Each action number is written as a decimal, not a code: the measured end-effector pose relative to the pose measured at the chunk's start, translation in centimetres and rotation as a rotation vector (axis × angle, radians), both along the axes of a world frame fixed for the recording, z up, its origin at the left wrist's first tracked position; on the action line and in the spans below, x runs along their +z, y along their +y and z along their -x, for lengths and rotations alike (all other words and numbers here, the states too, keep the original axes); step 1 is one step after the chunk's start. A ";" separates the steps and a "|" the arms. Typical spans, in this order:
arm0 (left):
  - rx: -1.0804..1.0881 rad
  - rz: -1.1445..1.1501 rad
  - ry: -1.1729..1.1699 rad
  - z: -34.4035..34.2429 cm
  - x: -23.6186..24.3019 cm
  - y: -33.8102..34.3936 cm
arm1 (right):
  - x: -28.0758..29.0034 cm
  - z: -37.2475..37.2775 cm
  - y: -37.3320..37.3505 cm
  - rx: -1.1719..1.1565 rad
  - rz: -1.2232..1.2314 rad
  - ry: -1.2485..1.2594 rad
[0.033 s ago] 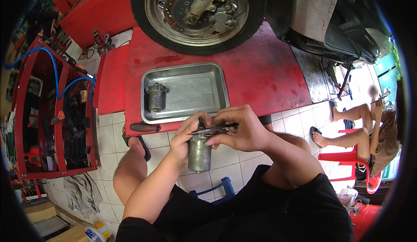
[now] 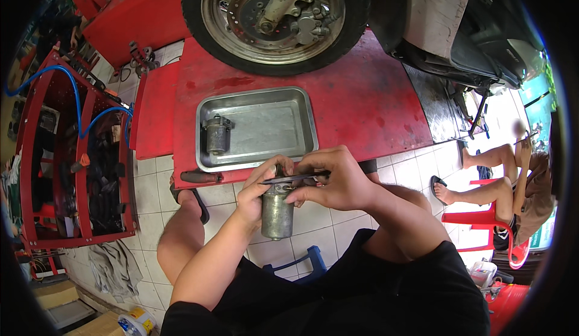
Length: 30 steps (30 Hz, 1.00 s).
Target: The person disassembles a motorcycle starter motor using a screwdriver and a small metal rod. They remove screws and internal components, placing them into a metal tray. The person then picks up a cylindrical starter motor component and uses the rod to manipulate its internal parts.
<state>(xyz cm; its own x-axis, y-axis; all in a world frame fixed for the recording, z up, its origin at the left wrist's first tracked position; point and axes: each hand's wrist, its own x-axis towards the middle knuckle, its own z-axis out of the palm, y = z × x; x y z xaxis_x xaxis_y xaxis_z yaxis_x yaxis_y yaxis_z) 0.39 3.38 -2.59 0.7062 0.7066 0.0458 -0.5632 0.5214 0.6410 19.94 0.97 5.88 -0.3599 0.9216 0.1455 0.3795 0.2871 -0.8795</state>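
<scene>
Above my lap I hold a worn grey starter motor (image 2: pixel 277 214), its smooth metal cylinder hanging downward. My left hand (image 2: pixel 256 191) is closed around the left side of its upper end. Across that end lies a thin, dark, flat piece (image 2: pixel 283 180), whose kind I cannot make out. My right hand (image 2: pixel 338 179) pinches this piece, with the thumb against the motor's upper right side. Fingers hide much of the motor's top. A similar starter motor (image 2: pixel 217 136) stands in the left part of a shallow metal tray (image 2: pixel 312 128) just beyond my hands.
The tray rests on a red lift platform (image 2: pixel 374 113) under a scooter's front wheel (image 2: pixel 199 46). A dark-handled tool (image 2: pixel 196 177) lies at the platform's near edge. At left stands a red tool cart (image 2: pixel 84 191) with a blue hose (image 2: pixel 75 88). Another person (image 2: pixel 531 185) sits at right.
The dark flat piece over the motor's upper end has tilted very slightly. Both hands and the motor hold practically the same place.
</scene>
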 end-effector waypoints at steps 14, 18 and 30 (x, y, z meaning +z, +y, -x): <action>0.017 0.075 -0.017 -0.5 0.7 -0.4 | 1.9 -0.9 -0.3 -0.044 0.285 0.368; -0.009 0.078 -0.081 -0.1 -0.3 0.1 | 2.8 -3.2 0.5 -0.001 0.169 0.324; 0.019 0.221 -0.093 -0.4 -0.9 0.3 | 4.1 -3.3 -0.5 -0.288 -0.066 0.452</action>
